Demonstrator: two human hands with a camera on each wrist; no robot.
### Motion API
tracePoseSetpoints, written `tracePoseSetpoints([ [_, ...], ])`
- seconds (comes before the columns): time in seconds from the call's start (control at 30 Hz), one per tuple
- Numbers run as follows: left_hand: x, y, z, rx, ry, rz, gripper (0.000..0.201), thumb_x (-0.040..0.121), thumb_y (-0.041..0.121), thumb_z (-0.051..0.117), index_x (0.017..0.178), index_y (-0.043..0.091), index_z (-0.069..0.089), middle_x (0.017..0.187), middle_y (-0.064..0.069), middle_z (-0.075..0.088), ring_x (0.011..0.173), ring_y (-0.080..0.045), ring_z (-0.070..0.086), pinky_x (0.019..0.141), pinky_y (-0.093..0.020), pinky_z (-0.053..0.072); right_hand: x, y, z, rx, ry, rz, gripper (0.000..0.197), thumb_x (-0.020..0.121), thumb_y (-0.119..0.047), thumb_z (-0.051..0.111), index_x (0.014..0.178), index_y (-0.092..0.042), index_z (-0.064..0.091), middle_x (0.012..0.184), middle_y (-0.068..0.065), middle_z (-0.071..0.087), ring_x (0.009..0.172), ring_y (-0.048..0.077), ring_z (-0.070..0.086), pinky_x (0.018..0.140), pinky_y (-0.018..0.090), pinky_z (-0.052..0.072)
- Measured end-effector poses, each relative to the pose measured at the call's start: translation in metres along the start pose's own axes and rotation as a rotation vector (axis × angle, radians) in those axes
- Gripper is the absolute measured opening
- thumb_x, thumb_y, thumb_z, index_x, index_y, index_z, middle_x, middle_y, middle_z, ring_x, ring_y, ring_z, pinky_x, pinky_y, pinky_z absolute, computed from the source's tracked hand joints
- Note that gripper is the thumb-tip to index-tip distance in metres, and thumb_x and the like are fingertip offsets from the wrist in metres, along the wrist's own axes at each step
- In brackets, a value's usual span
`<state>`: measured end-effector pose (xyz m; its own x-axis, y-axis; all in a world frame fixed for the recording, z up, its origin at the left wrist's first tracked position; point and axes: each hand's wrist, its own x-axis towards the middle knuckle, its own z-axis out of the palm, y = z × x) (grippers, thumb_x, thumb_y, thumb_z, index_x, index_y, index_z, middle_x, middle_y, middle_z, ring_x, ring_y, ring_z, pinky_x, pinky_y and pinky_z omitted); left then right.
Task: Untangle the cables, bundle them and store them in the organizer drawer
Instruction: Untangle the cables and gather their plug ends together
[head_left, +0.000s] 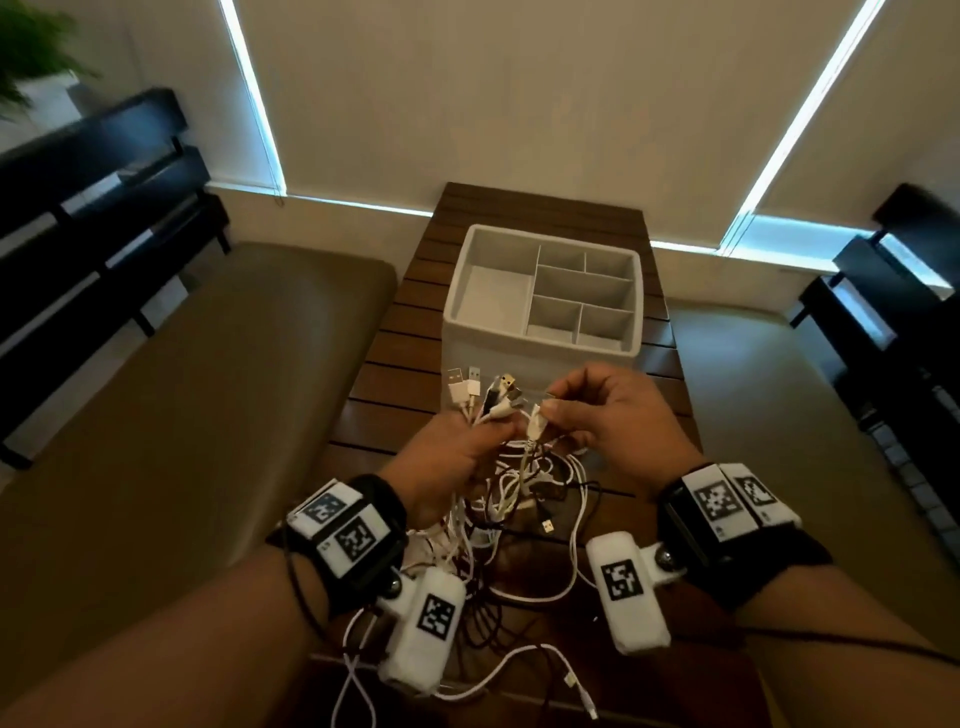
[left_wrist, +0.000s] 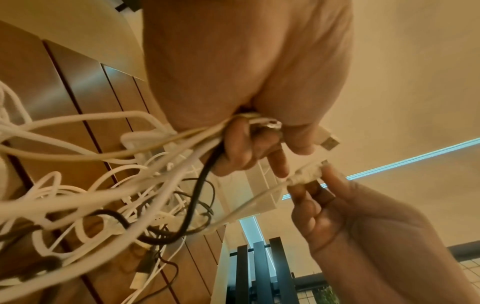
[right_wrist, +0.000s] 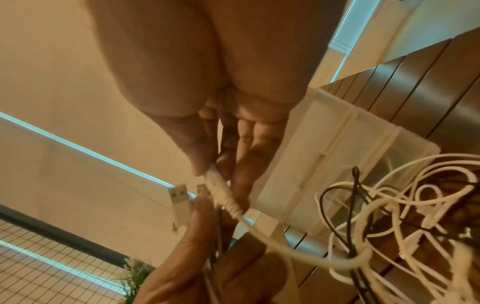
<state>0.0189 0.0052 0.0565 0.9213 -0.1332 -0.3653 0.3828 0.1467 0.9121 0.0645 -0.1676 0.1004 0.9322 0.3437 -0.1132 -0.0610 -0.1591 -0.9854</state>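
A tangle of white and black cables (head_left: 519, 519) lies on the wooden slatted table (head_left: 395, 332) and hangs from both hands. My left hand (head_left: 457, 447) grips a bunch of cable ends, their USB plugs (head_left: 465, 387) sticking up. My right hand (head_left: 597, 410) pinches one white plug end (head_left: 536, 421) between thumb and fingers, close beside the left hand. In the left wrist view the left hand (left_wrist: 249, 144) holds the cables (left_wrist: 130, 185) and the right hand (left_wrist: 324, 191) pinches the white plug (left_wrist: 303, 176). The right wrist view has that plug (right_wrist: 221, 191) held in the fingers. A white compartment organizer (head_left: 543, 291) stands just beyond the hands.
Beige cushioned seats (head_left: 208, 389) flank the table on both sides. Dark slatted benches (head_left: 93, 208) stand at the far left and right. A green plant (head_left: 36, 47) sits at the top left corner. Loose cable ends (head_left: 571, 680) trail near the table's front edge.
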Motion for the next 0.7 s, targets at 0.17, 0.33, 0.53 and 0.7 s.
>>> tracePoseSetpoints([
  [0.17, -0.002, 0.004, 0.009, 0.031, -0.037, 0.005, 0.02, 0.097, 0.028, 0.055, 0.096, 0.009, 0.061, 0.055, 0.009, 0.052, 0.043, -0.003, 0.042, 0.042, -0.017, 0.036, 0.001, -0.002, 0.008, -0.067, 0.085, -0.052, 0.007, 0.081, 0.0, 0.069, 0.082, -0.006, 0.064, 0.074, 0.008, 0.068, 0.058, 0.008, 0.062, 0.052, 0.018, 0.048],
  [0.33, 0.0, 0.01, 0.004, -0.17, 0.036, 0.025, 0.03, 0.1, 0.032, 0.046, 0.084, 0.009, 0.057, 0.054, 0.0, 0.052, 0.04, -0.006, 0.037, 0.035, -0.016, 0.03, -0.007, 0.026, 0.017, -0.086, -0.219, 0.144, 0.029, 0.086, -0.025, 0.067, 0.11, -0.012, 0.056, 0.109, 0.007, 0.068, 0.095, 0.018, 0.066, 0.078, 0.034, 0.055],
  [0.53, 0.0, 0.015, 0.003, -0.127, 0.246, 0.076, 0.037, 0.1, 0.036, 0.046, 0.074, 0.01, 0.055, 0.047, -0.001, 0.046, 0.04, -0.011, 0.039, 0.036, -0.019, 0.03, -0.006, 0.047, 0.037, -0.366, -0.331, -0.013, 0.012, 0.092, -0.019, 0.059, 0.087, -0.008, 0.059, 0.09, 0.008, 0.065, 0.083, 0.022, 0.06, 0.087, 0.046, 0.049],
  [0.7, -0.004, 0.025, -0.004, 0.0, 0.356, 0.085, 0.038, 0.101, 0.035, 0.045, 0.069, 0.014, 0.05, 0.043, 0.003, 0.042, 0.048, -0.016, 0.046, 0.039, -0.022, 0.033, 0.005, 0.046, 0.029, -0.624, -0.324, -0.146, 0.011, 0.092, -0.025, 0.058, 0.081, -0.023, 0.058, 0.081, 0.003, 0.063, 0.077, 0.021, 0.058, 0.075, 0.041, 0.047],
])
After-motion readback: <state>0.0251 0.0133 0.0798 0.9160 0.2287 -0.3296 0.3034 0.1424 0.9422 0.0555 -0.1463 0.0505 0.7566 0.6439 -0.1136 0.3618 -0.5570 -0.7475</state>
